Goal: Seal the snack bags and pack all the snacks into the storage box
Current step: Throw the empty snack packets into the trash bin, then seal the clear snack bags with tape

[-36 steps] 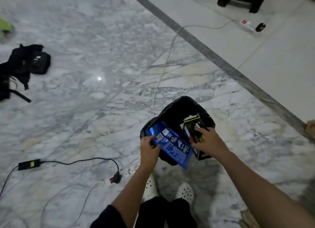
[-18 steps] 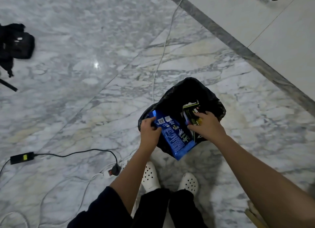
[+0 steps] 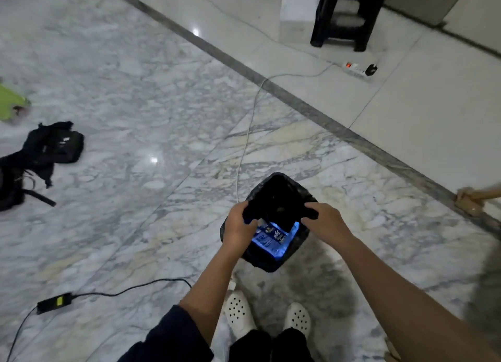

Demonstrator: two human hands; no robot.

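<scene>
A black plastic bag [image 3: 273, 191] hangs in front of me above the marble floor. My left hand [image 3: 240, 226] grips its left rim and my right hand [image 3: 325, 223] grips its right rim, holding the mouth apart. Inside, low in the bag, lies a blue snack packet [image 3: 273, 239] with white print. The dark snack packet seen earlier is hidden in the bag's black interior.
A white cable [image 3: 245, 145] runs from the bag toward a power strip [image 3: 357, 69] at the back right. A black stool [image 3: 344, 14] stands beyond it. A black backpack [image 3: 40, 155] lies at the left, a black adapter [image 3: 54, 302] with cord at the lower left. My white shoes [image 3: 240, 313] are below.
Both snack packets have dropped from my hands into the bag. My hands have shifted onto the bag's rim, and the camera has tilted up.
</scene>
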